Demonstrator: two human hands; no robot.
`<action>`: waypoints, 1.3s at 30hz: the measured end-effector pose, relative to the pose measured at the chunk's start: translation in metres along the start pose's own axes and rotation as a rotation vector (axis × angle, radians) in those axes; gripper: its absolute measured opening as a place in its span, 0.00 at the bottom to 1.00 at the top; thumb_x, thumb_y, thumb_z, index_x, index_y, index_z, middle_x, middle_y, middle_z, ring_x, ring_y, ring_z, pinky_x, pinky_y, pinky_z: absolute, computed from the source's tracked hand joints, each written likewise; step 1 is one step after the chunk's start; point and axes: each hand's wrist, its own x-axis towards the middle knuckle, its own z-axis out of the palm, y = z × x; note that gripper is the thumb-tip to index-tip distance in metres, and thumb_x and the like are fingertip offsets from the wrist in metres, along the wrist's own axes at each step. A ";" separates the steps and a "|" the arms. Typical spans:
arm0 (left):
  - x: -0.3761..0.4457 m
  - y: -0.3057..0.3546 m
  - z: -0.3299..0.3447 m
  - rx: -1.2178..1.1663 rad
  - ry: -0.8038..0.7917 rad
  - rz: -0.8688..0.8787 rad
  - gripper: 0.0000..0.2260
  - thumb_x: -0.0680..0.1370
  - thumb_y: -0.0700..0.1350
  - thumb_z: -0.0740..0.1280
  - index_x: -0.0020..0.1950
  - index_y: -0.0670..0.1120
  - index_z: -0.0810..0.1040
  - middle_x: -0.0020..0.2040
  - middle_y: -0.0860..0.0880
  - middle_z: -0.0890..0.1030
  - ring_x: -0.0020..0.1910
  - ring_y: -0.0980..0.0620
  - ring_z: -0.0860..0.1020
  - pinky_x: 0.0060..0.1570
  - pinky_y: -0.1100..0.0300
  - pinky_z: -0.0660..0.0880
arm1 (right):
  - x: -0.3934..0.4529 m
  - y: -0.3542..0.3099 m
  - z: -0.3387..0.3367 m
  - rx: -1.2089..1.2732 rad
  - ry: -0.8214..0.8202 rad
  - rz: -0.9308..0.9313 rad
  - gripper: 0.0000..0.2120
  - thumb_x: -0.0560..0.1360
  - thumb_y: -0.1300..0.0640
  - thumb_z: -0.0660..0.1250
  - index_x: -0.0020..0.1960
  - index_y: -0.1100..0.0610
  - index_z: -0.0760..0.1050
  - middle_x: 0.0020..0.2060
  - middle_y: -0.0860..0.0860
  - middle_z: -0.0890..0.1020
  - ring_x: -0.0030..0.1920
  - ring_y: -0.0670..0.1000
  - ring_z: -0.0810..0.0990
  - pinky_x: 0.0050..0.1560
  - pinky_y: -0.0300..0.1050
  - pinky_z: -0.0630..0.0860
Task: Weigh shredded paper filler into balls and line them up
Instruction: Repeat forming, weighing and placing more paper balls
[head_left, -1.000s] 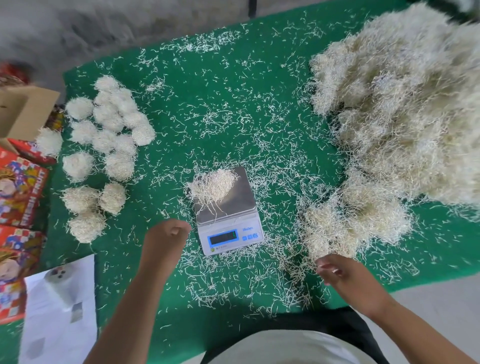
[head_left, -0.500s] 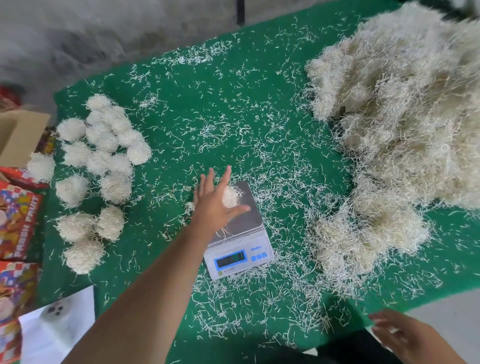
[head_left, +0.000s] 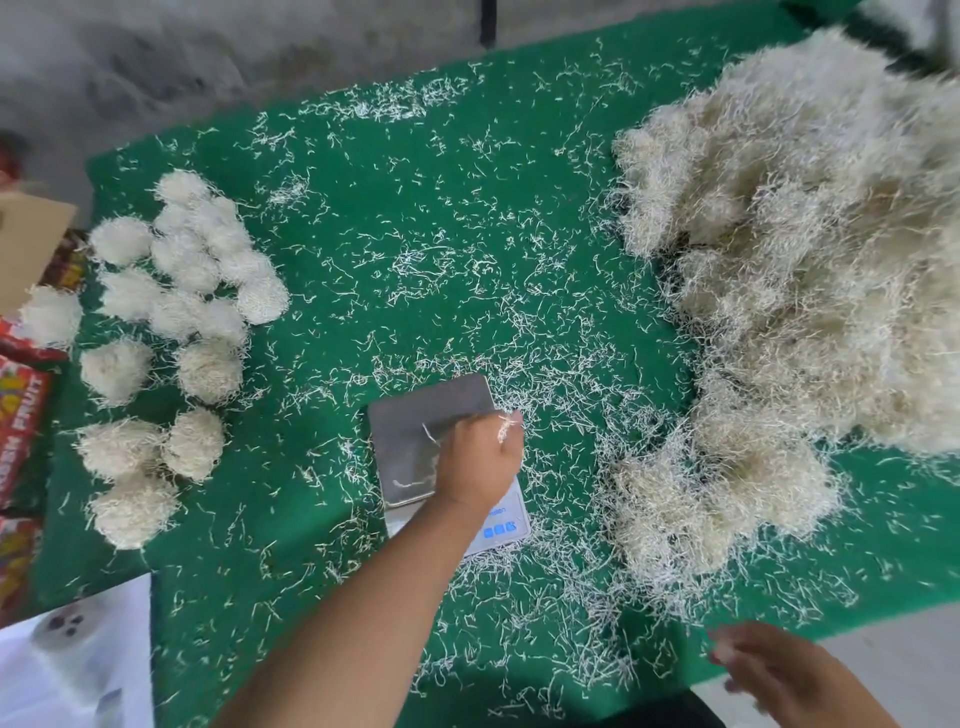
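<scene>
Clenched round a wad of pale shredded paper filler (head_left: 506, 427), the left hand (head_left: 480, 462) sits over the small white digital scale w/ grey steel platter (head_left: 415, 421); only a few strands poke out past the knuckles near the platter's right edge, so most of the wad is hidden inside the fist. Platter itself is near bare, just stray shreds on it. Display is covered by the wrist, so no reading to be had.

Right hand (head_left: 779, 670) is low at the near table edge, blurred, fingers loosely spread, holding nothing as far as I can tell.

Step in hand, by my read: the weighed portion is coming off the scale to be squeezed into a ball. Both palms are prob. needed for that, so the right hand would have to come across & meet the left, rolling the wad tight enough that it holds shape.

After that the ball wants a spot w/ the finished fluffy off-white paper balls (head_left: 208, 369), which sit in rough rows on the left part of the green felt table cover (head_left: 415, 218), well apart from the scale. The nearest free spot looks to be at the near end of that group.

Big loose heap of cream shredded paper (head_left: 795, 270) fills the right side, w/ a smaller clump (head_left: 717, 493) just right of the scale: handy for the next portion. Loose shreds litter the cover everywhere, so some will prob. cling to the ball.
</scene>
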 end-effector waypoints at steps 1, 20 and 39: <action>-0.003 0.021 -0.008 -0.159 -0.001 -0.068 0.21 0.82 0.55 0.64 0.31 0.50 0.71 0.25 0.52 0.71 0.25 0.51 0.67 0.28 0.58 0.64 | -0.002 -0.020 -0.012 0.122 -0.048 0.041 0.24 0.70 0.34 0.69 0.59 0.47 0.83 0.50 0.43 0.89 0.49 0.43 0.88 0.58 0.53 0.84; -0.105 0.116 -0.100 -0.107 0.096 -0.064 0.25 0.84 0.61 0.46 0.82 0.65 0.54 0.83 0.64 0.43 0.82 0.59 0.39 0.79 0.43 0.40 | -0.047 -0.217 0.083 0.872 -0.290 -0.241 0.35 0.81 0.26 0.53 0.73 0.49 0.78 0.68 0.51 0.83 0.70 0.51 0.80 0.76 0.56 0.69; -0.158 0.161 -0.160 -1.587 0.093 -0.724 0.20 0.70 0.70 0.75 0.55 0.60 0.87 0.57 0.53 0.87 0.59 0.51 0.85 0.63 0.44 0.78 | -0.079 -0.207 0.072 -0.385 0.113 -0.990 0.29 0.84 0.38 0.46 0.85 0.36 0.47 0.80 0.33 0.60 0.81 0.36 0.53 0.82 0.51 0.56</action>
